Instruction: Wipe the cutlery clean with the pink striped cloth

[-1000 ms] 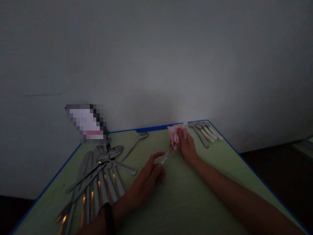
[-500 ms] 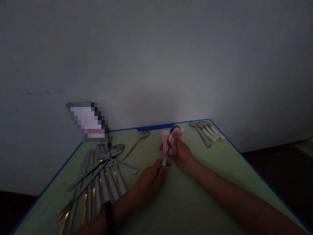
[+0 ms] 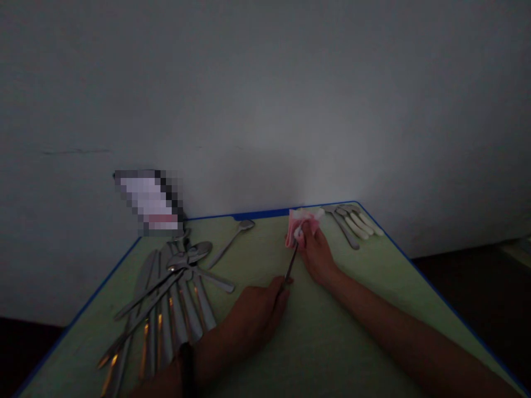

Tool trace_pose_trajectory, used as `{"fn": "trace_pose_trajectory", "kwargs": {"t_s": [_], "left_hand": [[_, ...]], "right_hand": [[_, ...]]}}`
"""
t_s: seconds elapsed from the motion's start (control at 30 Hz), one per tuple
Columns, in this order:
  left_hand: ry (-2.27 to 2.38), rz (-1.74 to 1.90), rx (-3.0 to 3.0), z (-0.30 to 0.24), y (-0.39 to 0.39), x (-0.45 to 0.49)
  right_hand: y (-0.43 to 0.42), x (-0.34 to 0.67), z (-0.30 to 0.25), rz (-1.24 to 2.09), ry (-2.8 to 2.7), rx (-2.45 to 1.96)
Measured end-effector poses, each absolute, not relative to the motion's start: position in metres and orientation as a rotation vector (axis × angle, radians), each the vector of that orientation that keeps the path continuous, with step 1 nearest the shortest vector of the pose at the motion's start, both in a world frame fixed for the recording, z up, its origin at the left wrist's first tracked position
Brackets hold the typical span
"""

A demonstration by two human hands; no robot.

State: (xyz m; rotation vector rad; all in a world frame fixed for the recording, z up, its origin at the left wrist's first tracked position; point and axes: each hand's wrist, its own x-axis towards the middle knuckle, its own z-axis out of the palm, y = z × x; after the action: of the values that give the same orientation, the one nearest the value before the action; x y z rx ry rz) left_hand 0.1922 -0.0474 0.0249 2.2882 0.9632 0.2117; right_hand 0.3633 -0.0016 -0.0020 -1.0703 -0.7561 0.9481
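Observation:
My left hand (image 3: pixel 263 309) is closed around the handle of a metal spoon (image 3: pixel 291 262), which points up and away from me over the middle of the table. The spoon's far end is covered by a pink and white cloth (image 3: pixel 295 224). My right hand (image 3: pixel 317 251) pinches that folded cloth around the spoon, thumb on top. A single spoon (image 3: pixel 246 225) lies on the table to the left of the cloth.
Several knives, spoons and other cutlery (image 3: pixel 178 309) lie overlapping at left. Several utensils, some with white handles (image 3: pixel 357 226), lie at the far right. A blurred phone-like object (image 3: pixel 149 202) leans at the back left. The green table (image 3: pixel 352 342) has blue edging and meets a wall.
My right hand and the cloth have slid up and right along the spoon, away from my left hand. More of the handle shows, and the rounded end is now covered.

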Motion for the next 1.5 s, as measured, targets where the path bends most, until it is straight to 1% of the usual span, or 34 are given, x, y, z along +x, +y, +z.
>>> {"fn": "trace_pose_trajectory", "kwargs": {"t_s": [0.1, 0.27, 0.4, 0.53, 0.93, 1.1, 1.3, 1.5], "left_hand": [[0.862, 0.253, 2.149, 0.031, -0.042, 0.187], [0.865, 0.276, 1.803, 0.035, -0.033, 0.182], [0.853, 0.303, 1.779, 0.032, -0.034, 0.182], [0.825, 0.303, 1.805, 0.032, -0.037, 0.183], [0.807, 0.327, 1.778, 0.033, -0.037, 0.184], [0.814, 0.35, 1.783, 0.032, -0.036, 0.183], [0.837, 0.344, 1.845, 0.031, -0.038, 0.187], [0.99, 0.444, 1.88, 0.024, -0.035, 0.193]], "right_hand": [[0.003, 0.375, -0.001, 0.927, -0.832, -1.038], [0.005, 0.386, 0.004, 1.264, -0.794, -0.858], [0.004, 0.39, 0.006, 1.371, -0.755, -0.851], [0.004, 0.39, 0.005, 1.362, -0.791, -0.855], [0.0, 0.379, 0.005, 1.156, -0.796, -1.004], [-0.01, 0.361, 0.005, 1.109, -0.602, -1.004], [-0.023, 0.34, 0.014, 1.252, -0.505, -0.957], [-0.026, 0.332, 0.016, 1.457, -0.606, -0.851]]}}
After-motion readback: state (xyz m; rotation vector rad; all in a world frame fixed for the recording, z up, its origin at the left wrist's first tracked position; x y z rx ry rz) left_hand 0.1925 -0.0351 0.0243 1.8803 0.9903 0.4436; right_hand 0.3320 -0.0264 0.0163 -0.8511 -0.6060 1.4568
